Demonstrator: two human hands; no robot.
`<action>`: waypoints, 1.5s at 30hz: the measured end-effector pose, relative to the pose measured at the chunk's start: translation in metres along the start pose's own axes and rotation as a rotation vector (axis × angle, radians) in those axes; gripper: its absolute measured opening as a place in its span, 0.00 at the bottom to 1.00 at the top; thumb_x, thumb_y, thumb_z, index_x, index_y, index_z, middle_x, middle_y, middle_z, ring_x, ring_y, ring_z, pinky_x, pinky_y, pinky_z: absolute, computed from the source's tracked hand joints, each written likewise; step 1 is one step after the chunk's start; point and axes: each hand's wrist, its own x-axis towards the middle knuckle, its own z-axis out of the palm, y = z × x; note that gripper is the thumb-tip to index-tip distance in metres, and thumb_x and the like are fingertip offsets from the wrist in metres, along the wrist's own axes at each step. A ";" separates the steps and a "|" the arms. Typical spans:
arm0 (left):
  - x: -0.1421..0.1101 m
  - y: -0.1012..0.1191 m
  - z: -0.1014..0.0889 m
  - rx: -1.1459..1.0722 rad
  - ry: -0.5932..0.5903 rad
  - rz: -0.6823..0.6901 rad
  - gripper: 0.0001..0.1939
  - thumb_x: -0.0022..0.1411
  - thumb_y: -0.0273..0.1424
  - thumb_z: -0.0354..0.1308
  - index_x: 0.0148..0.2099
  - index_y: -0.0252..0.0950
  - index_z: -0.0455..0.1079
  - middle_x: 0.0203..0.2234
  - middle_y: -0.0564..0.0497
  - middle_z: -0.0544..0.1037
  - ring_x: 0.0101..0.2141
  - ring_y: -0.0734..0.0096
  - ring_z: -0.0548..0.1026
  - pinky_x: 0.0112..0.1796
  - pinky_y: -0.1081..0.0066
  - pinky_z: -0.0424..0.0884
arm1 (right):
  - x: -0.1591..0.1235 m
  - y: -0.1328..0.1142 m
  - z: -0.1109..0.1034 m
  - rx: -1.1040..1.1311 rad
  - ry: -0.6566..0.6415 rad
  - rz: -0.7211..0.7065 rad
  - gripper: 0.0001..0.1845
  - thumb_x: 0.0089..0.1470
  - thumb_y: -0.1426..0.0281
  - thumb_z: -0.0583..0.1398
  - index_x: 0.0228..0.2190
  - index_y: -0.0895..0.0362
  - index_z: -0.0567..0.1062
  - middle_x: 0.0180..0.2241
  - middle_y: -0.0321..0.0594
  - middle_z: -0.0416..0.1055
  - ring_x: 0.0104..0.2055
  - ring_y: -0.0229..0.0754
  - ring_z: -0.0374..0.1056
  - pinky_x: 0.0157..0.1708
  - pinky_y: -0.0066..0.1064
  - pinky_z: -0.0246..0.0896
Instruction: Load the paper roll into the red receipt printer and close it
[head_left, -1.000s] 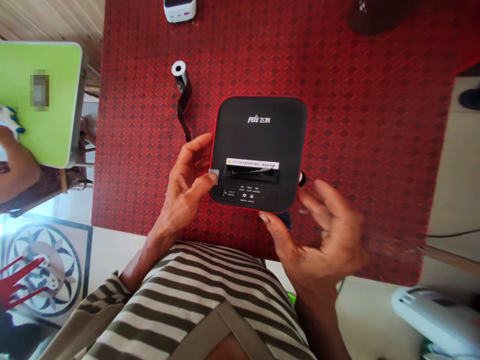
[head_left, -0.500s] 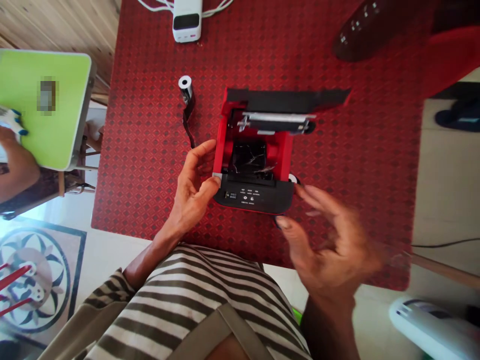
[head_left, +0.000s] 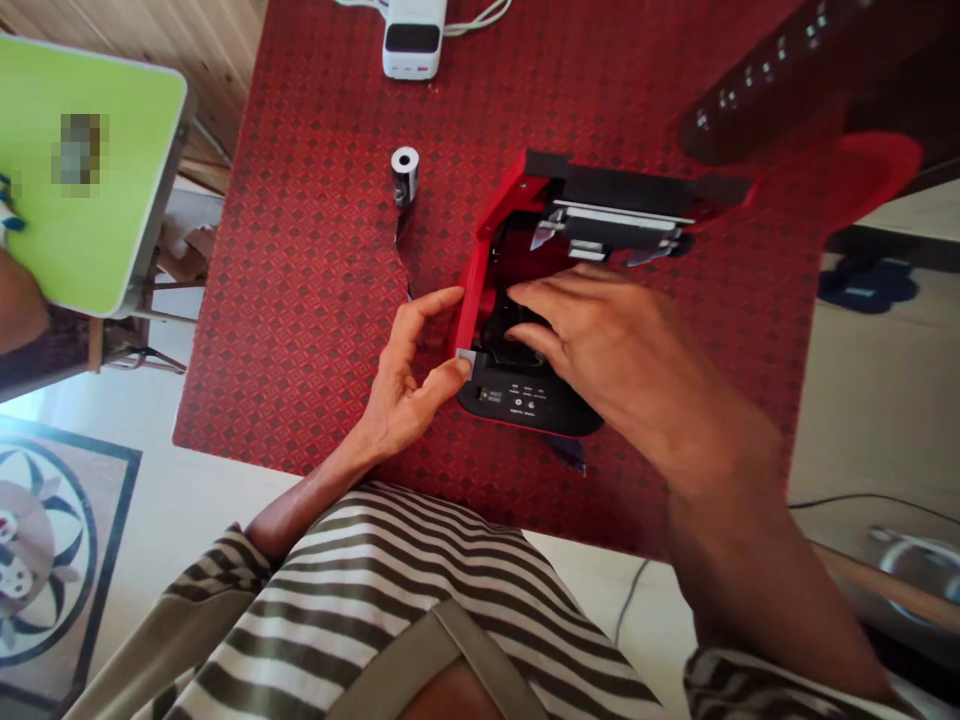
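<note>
A red and black label printer (head_left: 525, 405) stands on the table with its lid (head_left: 637, 190) raised, showing a metal bar and roller underneath. My left hand (head_left: 409, 380) holds the printer's left side, thumb on the grey front corner and fingers along the red wall. My right hand (head_left: 600, 330) reaches into the open compartment, fingers and thumb curled round a black, shiny, film-like bundle (head_left: 496, 325); the palm hides much of it. Left of the printer stands a white paper roll (head_left: 405, 178) in black wrapping, with a dark strip trailing from it.
A white power bank (head_left: 412, 45) with white cables lies at the table's far edge. A dark bottle (head_left: 757, 90) lies at the far right. Dark film (head_left: 566, 452) sticks out by the printer's front. Another person's arm (head_left: 19, 300) is beside a green table (head_left: 142, 130).
My right hand has moved from beside the printer's right front corner into its compartment. My left hand keeps its hold. The view has shifted, and the printer appears slightly turned.
</note>
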 end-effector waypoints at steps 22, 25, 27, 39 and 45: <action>0.001 -0.004 0.004 -0.011 0.004 0.036 0.34 0.86 0.58 0.73 0.82 0.52 0.77 0.72 0.42 0.85 0.70 0.43 0.86 0.72 0.44 0.85 | 0.016 -0.018 -0.017 -0.087 -0.102 0.089 0.12 0.76 0.72 0.64 0.53 0.50 0.87 0.50 0.51 0.91 0.49 0.63 0.87 0.44 0.47 0.72; 0.001 -0.004 0.005 0.003 0.008 0.037 0.35 0.85 0.59 0.72 0.82 0.51 0.76 0.72 0.41 0.86 0.69 0.43 0.87 0.71 0.44 0.86 | 0.016 -0.024 -0.019 -0.094 -0.088 0.105 0.13 0.76 0.73 0.63 0.53 0.50 0.87 0.51 0.53 0.92 0.48 0.63 0.87 0.43 0.47 0.70; 0.001 -0.004 0.005 0.004 0.013 0.038 0.34 0.85 0.59 0.72 0.82 0.51 0.76 0.71 0.42 0.85 0.68 0.44 0.87 0.71 0.45 0.86 | 0.014 -0.030 -0.022 -0.107 -0.074 0.089 0.13 0.76 0.73 0.63 0.53 0.50 0.86 0.50 0.53 0.92 0.49 0.63 0.88 0.43 0.46 0.70; 0.003 -0.003 -0.002 0.031 -0.007 0.019 0.35 0.85 0.59 0.73 0.82 0.51 0.75 0.70 0.43 0.87 0.64 0.47 0.88 0.65 0.49 0.89 | -0.058 -0.010 -0.055 0.160 0.413 0.184 0.10 0.76 0.61 0.72 0.55 0.43 0.90 0.50 0.42 0.95 0.45 0.59 0.90 0.46 0.53 0.84; 0.005 -0.011 -0.001 -0.001 0.043 0.075 0.34 0.84 0.58 0.75 0.81 0.53 0.78 0.70 0.45 0.88 0.66 0.48 0.89 0.65 0.51 0.89 | -0.068 0.055 -0.009 0.464 0.639 0.605 0.16 0.73 0.54 0.69 0.59 0.39 0.88 0.59 0.51 0.94 0.60 0.68 0.88 0.59 0.65 0.85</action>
